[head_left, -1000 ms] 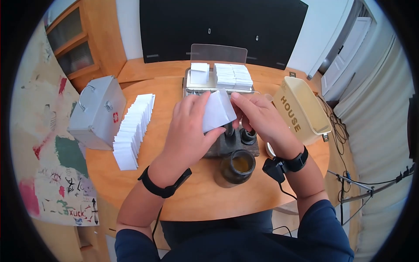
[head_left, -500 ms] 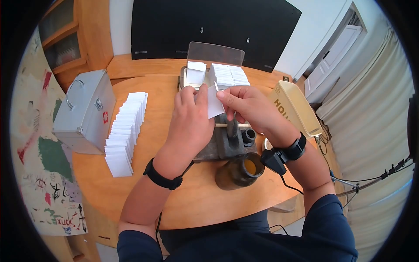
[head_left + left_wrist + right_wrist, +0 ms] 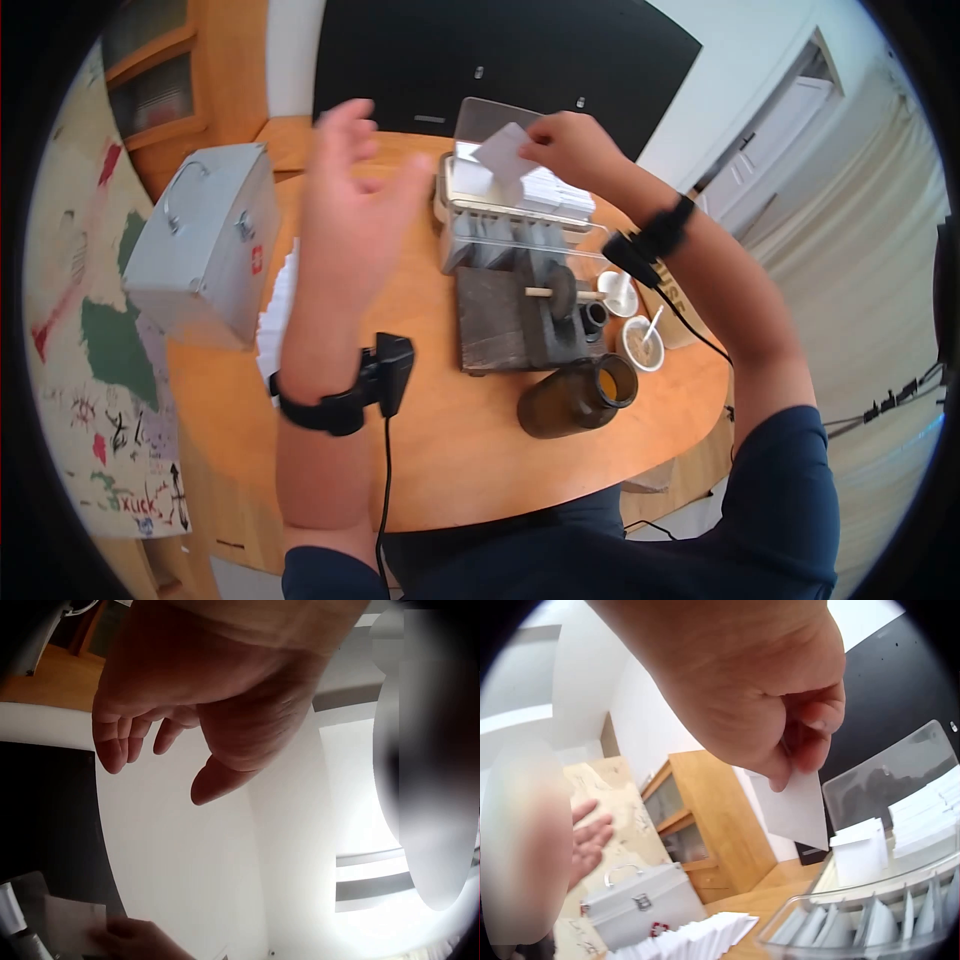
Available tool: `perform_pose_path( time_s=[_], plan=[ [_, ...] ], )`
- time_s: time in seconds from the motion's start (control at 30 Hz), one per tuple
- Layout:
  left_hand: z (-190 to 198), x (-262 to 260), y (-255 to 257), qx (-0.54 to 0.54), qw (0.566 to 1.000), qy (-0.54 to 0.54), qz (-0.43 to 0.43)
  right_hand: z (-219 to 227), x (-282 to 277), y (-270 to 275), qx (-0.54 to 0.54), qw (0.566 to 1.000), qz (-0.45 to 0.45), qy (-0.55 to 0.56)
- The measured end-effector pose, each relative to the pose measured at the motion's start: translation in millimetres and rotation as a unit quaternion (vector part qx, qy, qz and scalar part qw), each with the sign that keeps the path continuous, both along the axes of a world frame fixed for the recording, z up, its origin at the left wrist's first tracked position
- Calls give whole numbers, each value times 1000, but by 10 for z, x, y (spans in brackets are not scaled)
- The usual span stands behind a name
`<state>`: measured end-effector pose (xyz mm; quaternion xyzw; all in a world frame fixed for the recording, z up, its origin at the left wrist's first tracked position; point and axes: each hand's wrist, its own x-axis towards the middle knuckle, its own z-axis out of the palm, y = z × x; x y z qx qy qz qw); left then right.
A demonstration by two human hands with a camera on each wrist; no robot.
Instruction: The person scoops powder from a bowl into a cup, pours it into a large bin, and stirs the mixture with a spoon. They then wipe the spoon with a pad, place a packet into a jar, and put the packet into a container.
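Note:
My right hand [image 3: 575, 145] pinches a small folded white paper packet [image 3: 500, 152] by its edge, above the far box. That box [image 3: 444, 190] has its clear lid raised, and stacks of white packets [image 3: 926, 821] fill part of it. In front sits a clear tray [image 3: 787, 945] with a row of thin grey-white pieces standing in it. My left hand [image 3: 355, 210] is raised over the table's left side with fingers and thumb spread, holding nothing. Its palm and fingers show bare in the left wrist view.
A row of white packets [image 3: 275, 330] lies beside a silver first-aid case [image 3: 205, 240] on the left. Centre right are a dark block with a wheel [image 3: 495, 325], a brown jar [image 3: 560, 402] and two white cups [image 3: 640, 345], each with a white stick. A beige bin [image 3: 683, 322] is partly hidden.
Both hands were together on the packet. The left has let go and drawn back to the left; the right has carried the packet forward over the far box.

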<state>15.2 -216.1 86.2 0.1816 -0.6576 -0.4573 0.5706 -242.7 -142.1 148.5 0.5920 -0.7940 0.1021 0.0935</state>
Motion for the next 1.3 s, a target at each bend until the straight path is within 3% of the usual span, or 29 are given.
perform_pose_path(
  time_s=[0.17,0.27,0.57,0.9,0.97,1.1,1.17,1.3],
  plan=[
    [225,394,-104,132,973,172,-75,-292,-286,-490,113,991,-36,60],
    [250,500,-151,144,959,219,-107,-415,-317,-685,163,982,-40,83],
    [234,586,-204,113,970,191,-98,-690,-346,-1043,231,967,-47,101],
    [238,595,-198,102,972,189,-91,-822,-413,-1168,222,964,-58,133],
    [244,582,-205,105,974,180,-88,-885,-484,-1149,141,981,-27,130],
    [240,586,-198,96,976,171,-90,-888,-549,-1029,87,990,-15,110],
    [242,585,-194,101,977,168,-87,-831,-587,-944,48,989,31,135],
    [244,625,-189,108,977,156,-98,-315,-230,-442,31,998,-12,54]
  ],
)
